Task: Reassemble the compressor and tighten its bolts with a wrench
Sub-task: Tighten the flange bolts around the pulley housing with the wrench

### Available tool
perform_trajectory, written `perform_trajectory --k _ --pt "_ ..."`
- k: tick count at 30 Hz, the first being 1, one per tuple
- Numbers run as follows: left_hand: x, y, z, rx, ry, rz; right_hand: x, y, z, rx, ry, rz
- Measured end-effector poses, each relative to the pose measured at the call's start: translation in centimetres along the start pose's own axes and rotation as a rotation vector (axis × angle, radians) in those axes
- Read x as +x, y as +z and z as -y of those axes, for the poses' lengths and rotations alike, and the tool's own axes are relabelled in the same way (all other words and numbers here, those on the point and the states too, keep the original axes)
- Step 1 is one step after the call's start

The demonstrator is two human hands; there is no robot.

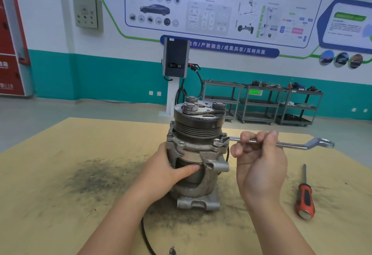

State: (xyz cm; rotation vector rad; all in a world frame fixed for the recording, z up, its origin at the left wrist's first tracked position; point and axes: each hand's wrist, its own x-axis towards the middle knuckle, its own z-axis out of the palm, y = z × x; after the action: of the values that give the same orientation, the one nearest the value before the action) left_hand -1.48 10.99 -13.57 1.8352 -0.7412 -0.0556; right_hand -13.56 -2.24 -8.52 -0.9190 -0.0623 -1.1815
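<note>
Compressor [196, 152] stands upright at centre frame on the tan, grime-smeared bench [60, 174], pulley end up. Left hand [171, 171] grips its housing from the left, thumb laid across the front, fingers wrapped around the far side. Right hand [259, 162] has its fingers curled tight round the shank of the wrench [285, 144], whose near end sits on a bolt at the compressor's upper right flange. A red-handled screwdriver [305, 196] lies at lower right, well apart.

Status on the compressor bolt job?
Left hand steadies upright compressor. Right hand grips wrench, ring end on a flange bolt. Screwdriver lies apart; nothing blocking.
</note>
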Motion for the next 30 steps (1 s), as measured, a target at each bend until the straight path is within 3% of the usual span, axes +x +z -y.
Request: perform_trajectory --k 2,5,7,9,12,17,26,30 --pt "0.0 0.0 0.0 -0.003 0.007 0.002 -1.4 0.3 -0.7 -0.171 -0.270 0.032" --pt "0.1 0.2 0.0 0.002 0.016 -0.026 -3.4 0.5 -2.5 -0.493 -0.662 0.339" --pt "0.2 0.3 0.1 0.009 0.017 -0.040 -3.7 0.4 -3.1 -0.672 -0.773 0.431" --pt "0.3 0.3 0.2 0.017 0.012 -0.042 -3.4 0.3 -2.9 -0.689 -0.780 0.468" --pt "0.3 0.2 0.3 0.005 0.024 -0.032 -2.9 0.3 -1.8 -0.514 -0.683 0.423" --pt "0.2 0.0 0.1 -0.023 0.034 -0.017 -1.3 0.3 0.0 -0.147 -0.269 0.135" --pt "0.1 0.0 0.2 -0.014 0.033 -0.005 1.8 -1.0 0.8 0.188 0.330 0.091" --pt "0.0 0.0 0.1 -0.001 0.020 -0.003 1.8 -1.1 0.7 0.211 0.346 0.077"
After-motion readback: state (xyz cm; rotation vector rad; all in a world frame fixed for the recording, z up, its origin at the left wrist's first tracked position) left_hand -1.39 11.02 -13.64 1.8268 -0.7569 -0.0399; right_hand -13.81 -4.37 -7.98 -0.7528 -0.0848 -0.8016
